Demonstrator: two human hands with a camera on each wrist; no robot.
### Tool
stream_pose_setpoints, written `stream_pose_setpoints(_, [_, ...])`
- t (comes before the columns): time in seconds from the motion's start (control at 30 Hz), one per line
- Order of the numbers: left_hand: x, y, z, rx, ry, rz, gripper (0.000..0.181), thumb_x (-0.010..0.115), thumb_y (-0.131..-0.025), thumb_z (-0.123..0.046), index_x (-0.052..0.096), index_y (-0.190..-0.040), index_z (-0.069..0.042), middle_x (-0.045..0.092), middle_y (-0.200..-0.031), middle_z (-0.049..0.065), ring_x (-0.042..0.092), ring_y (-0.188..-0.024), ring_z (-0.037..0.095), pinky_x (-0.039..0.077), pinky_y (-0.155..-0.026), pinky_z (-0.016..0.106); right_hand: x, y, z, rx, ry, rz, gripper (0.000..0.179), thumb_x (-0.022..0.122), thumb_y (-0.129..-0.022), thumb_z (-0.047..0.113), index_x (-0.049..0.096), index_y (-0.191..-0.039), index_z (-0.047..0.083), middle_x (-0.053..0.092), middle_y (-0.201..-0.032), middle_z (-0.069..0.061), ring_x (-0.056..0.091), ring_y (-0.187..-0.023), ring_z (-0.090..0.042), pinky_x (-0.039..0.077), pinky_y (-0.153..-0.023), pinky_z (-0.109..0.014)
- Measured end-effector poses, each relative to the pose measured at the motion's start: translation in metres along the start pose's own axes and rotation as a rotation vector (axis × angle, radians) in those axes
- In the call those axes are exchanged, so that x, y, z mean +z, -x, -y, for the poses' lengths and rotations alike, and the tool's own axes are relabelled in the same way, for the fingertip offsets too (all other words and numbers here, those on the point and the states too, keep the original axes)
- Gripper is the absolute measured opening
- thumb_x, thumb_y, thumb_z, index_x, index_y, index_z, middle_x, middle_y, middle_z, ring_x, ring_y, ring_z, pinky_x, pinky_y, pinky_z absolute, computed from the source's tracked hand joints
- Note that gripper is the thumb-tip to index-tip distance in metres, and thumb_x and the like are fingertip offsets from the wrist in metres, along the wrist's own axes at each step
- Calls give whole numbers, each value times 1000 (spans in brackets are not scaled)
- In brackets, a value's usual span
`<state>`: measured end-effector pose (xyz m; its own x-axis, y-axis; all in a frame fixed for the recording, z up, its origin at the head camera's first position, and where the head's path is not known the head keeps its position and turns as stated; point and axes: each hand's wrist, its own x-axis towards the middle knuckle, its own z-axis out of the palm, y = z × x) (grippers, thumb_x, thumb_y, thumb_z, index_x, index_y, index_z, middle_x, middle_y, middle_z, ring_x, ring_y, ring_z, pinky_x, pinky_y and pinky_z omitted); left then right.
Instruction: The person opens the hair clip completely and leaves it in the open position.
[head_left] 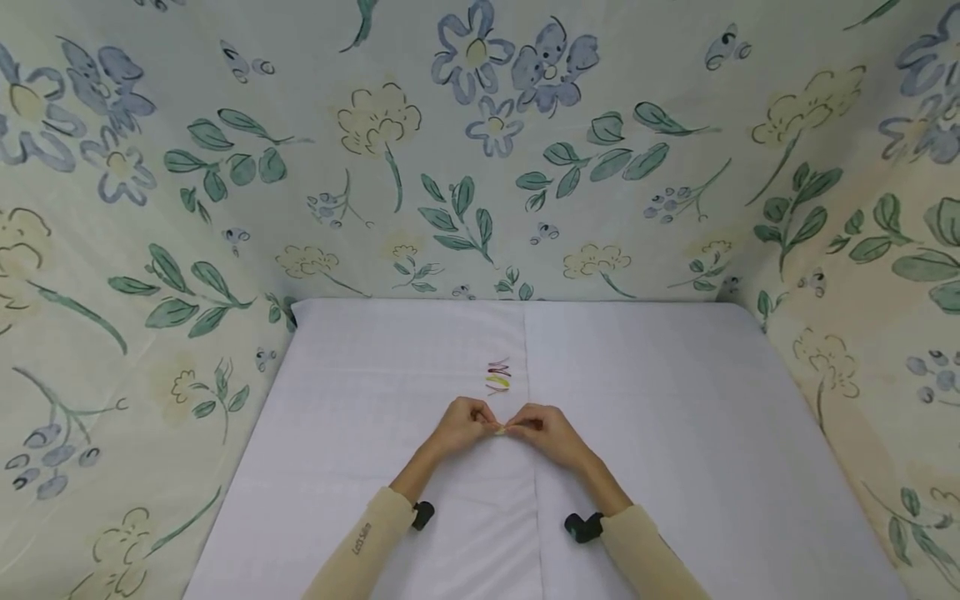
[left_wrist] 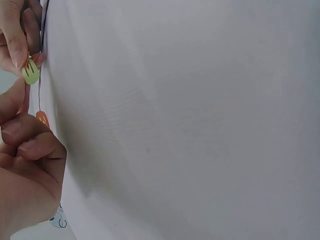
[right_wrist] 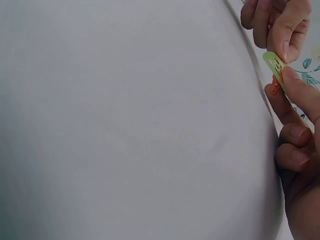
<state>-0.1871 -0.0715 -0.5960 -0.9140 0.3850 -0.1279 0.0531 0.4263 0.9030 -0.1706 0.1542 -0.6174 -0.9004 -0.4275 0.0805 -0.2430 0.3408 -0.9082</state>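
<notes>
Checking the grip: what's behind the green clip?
Right wrist view: an orange bit shows behind the green clip, by a fingertip of the right hand. Clip and thumb cover whatever else is there.

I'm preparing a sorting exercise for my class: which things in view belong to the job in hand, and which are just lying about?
Job in hand:
left hand and right hand
green clip, pinched between them

Lying about or surroundings:
small coloured pieces beyond the hands, untouched; possibly related
white cloth underneath
floral backdrop
</notes>
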Motion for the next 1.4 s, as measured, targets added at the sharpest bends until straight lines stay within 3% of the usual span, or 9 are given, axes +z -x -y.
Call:
stream_pose_setpoints(0.2, [-3,2,1,-8,48,20,9,75,-89,-8,76,-83,-1,61,-65,-1,46,-57,5,38,-55,19,0,-1,-1,10,-21,-17,12,79,-91,15,82,-99,8,79,-95,-9,67,-81,-7,51,-70,-17])
stream_pose_setpoints(0.4, [-3,1,3,-22,54,12,7,73,-89,-7,76,-84,-2,65,-70,2,49,-61,6,41,-59,20,0,-1,2,56,-24,0,16,78,-92,11,80,-103,1,79,-99,-16,69,-83,-13,51,-70,-15])
stream_pose_setpoints(0.73, [2,-1,0,-8,36,-46,7,76,-86,-4,75,-79,-2,62,-63,0,45,-55,5,37,-54,19,-1,-4,5,96,7,2,12,79,-92,18,82,-101,10,79,-98,-8,63,-78,-4,50,-69,-17])
stream_pose_setpoints(0.9, [8,1,-7,4,-94,-131,12,80,-84,-7,72,-74,-6,50,-56,-9,42,-52,3,32,-50,19,2,-4,4,128,39,-37,7,79,-92,16,81,-97,12,79,-97,-6,66,-80,-4,52,-71,-19])
stream_pose_setpoints(1.03, [12,2,-14,17,-283,-198,17,83,-81,-10,69,-71,-12,52,-57,-10,45,-52,2,36,-52,21,6,-4,5,154,76,-87,6,79,-91,16,81,-95,11,79,-94,-5,63,-77,-4,51,-69,-19])
stream_pose_setpoints(1.1, [13,1,-15,20,-330,-213,18,83,-82,-11,69,-71,-14,54,-58,-9,46,-53,2,37,-53,22,7,-4,5,155,75,-106,6,80,-91,16,81,-95,11,79,-93,-5,63,-75,-5,50,-67,-19])
stream_pose_setpoints(1.23, [10,0,-13,13,-271,-194,17,83,-84,-12,71,-73,-12,54,-59,-8,47,-54,4,37,-53,21,7,-2,6,156,45,-116,7,80,-90,15,82,-94,10,80,-92,-6,64,-72,-5,51,-64,-19])
stream_pose_setpoints(1.4, [6,0,-3,24,-189,-172,14,82,-86,-12,72,-76,-9,49,-59,-9,44,-54,3,35,-52,19,1,-2,6,153,25,-48,11,79,-92,18,82,-95,8,80,-89,-6,65,-69,-4,50,-62,-19])
